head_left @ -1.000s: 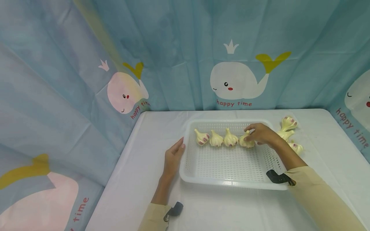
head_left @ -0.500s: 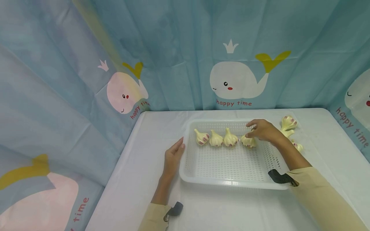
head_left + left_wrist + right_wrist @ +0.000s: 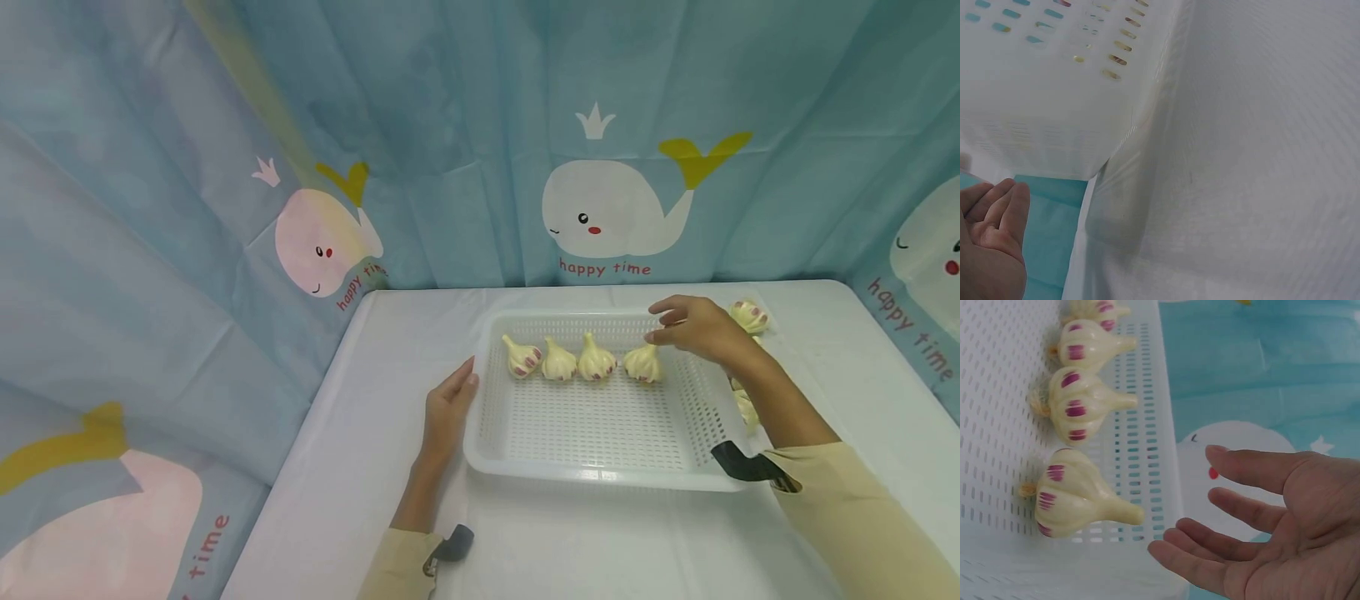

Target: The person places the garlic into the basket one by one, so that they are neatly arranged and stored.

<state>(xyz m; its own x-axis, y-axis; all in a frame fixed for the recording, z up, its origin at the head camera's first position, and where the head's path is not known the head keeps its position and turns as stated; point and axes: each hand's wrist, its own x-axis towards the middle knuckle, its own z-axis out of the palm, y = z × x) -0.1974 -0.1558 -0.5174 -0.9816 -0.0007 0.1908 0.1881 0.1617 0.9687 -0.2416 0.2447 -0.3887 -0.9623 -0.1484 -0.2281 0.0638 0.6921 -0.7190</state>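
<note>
White perforated basket (image 3: 600,477): four glossy, bulbous garlics (image 3: 597,362), right fingers (image 3: 1194,565) nearby.

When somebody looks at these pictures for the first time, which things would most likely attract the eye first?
Probably the large whales printed on the blue curtain behind the table. Next would come the row of four garlic bulbs in the far part of the white perforated basket. The right hand, holding nothing, also stands out near the rightmost bulb.
</note>
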